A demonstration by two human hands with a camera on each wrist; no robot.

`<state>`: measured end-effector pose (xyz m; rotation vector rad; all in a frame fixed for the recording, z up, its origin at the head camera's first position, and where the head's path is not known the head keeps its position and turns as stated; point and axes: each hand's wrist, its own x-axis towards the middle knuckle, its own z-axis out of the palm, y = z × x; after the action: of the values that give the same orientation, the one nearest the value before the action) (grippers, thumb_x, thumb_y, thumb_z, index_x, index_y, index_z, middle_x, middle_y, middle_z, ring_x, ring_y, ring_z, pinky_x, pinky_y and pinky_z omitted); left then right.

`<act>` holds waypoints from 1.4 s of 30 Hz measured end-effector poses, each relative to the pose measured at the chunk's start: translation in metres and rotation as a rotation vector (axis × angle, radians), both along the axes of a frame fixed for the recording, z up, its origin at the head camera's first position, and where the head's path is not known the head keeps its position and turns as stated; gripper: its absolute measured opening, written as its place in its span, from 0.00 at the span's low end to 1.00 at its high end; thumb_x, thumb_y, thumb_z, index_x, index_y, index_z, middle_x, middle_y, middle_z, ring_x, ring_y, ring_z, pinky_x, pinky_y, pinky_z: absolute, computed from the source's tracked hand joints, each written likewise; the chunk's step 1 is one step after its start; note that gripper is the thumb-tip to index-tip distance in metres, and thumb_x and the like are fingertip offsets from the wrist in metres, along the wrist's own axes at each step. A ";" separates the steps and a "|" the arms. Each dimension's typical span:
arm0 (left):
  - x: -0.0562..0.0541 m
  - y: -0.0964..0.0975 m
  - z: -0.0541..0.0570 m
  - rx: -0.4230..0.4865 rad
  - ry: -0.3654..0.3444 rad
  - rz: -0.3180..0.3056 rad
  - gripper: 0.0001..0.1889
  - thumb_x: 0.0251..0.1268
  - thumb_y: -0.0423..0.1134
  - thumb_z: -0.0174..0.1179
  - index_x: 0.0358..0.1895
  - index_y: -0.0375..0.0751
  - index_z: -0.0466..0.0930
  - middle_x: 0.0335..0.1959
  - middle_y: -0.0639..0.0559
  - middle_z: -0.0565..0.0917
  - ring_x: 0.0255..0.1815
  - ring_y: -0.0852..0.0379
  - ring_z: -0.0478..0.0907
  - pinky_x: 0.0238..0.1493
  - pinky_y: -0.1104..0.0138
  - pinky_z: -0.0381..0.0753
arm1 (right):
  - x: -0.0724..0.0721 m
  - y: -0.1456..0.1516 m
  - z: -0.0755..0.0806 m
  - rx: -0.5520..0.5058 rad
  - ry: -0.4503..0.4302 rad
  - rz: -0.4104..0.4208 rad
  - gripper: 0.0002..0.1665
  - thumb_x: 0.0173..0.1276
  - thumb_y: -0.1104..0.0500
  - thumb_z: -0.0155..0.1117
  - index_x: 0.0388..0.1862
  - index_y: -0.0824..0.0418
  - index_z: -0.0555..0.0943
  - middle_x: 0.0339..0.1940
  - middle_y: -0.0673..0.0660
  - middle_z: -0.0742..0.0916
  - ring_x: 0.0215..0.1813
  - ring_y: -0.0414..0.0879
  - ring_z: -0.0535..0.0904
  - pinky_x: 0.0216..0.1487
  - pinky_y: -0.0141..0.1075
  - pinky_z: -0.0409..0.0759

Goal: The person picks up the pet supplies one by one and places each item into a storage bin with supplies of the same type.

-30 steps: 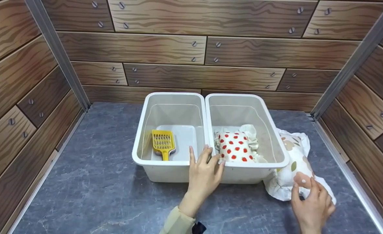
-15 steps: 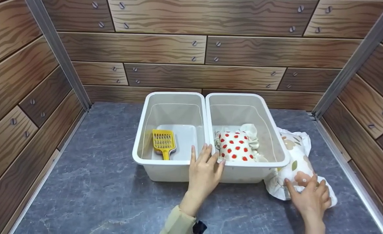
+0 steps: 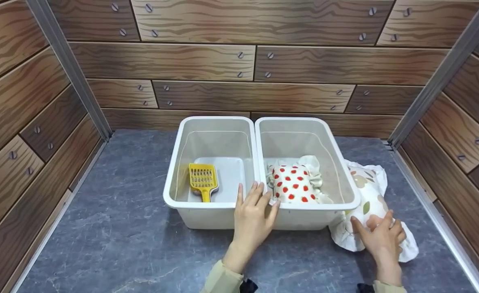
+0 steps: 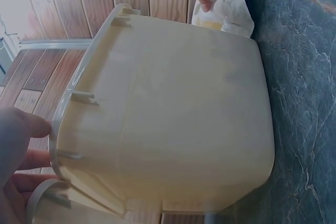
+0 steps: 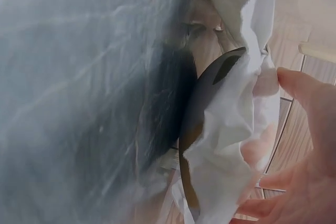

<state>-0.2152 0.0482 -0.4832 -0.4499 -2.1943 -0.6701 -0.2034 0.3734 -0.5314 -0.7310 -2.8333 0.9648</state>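
My left hand (image 3: 250, 219) rests its fingers on the front rims where two pale plastic bins meet, the left bin (image 3: 206, 217) and the right bin (image 3: 304, 219). The left wrist view shows my thumb right at the rim of the right bin (image 4: 168, 114). Over the near end of a white ruffled pillow (image 3: 366, 195) with a flower and leaf print, my right hand (image 3: 381, 238) spreads thumb and fingers, thumb tip at the fabric (image 5: 226, 145) in the right wrist view. This pillow lies on the dark surface, against the right bin's outer side.
A yellow slotted litter scoop (image 3: 203, 179) lies in the left bin. Inside the right bin sits a smaller ruffled pillow (image 3: 292, 185) printed with strawberries. Wood-patterned walls (image 3: 206, 95) enclose the back and sides of the grey marbled surface (image 3: 113, 236).
My right hand has shifted left and a little farther over the floral pillow, and its sleeve has come into view. The left hand stays on the rims.
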 end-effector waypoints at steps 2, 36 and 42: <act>0.000 0.000 -0.001 0.008 0.002 -0.002 0.15 0.59 0.47 0.67 0.43 0.40 0.87 0.52 0.41 0.84 0.57 0.46 0.80 0.68 0.44 0.63 | -0.001 0.000 -0.001 -0.002 -0.001 0.003 0.73 0.60 0.30 0.62 0.76 0.69 0.29 0.72 0.84 0.41 0.72 0.79 0.36 0.61 0.75 0.52; -0.002 0.001 -0.005 0.019 0.039 0.011 0.14 0.57 0.46 0.69 0.42 0.41 0.87 0.51 0.43 0.85 0.56 0.46 0.81 0.69 0.46 0.63 | -0.015 0.011 0.000 -0.020 0.017 0.077 0.64 0.63 0.40 0.65 0.79 0.57 0.33 0.59 0.94 0.52 0.62 0.87 0.46 0.58 0.71 0.55; -0.003 0.001 -0.006 0.019 0.066 0.014 0.14 0.57 0.47 0.69 0.41 0.41 0.87 0.50 0.43 0.85 0.56 0.47 0.81 0.69 0.46 0.63 | -0.015 0.010 0.001 -0.004 0.070 0.064 0.56 0.65 0.45 0.63 0.79 0.60 0.41 0.58 0.93 0.53 0.62 0.85 0.49 0.58 0.70 0.57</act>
<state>-0.2185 0.0493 -0.4888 -0.4398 -2.1258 -0.6590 -0.2184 0.3832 -0.5307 -0.5980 -2.8103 0.9850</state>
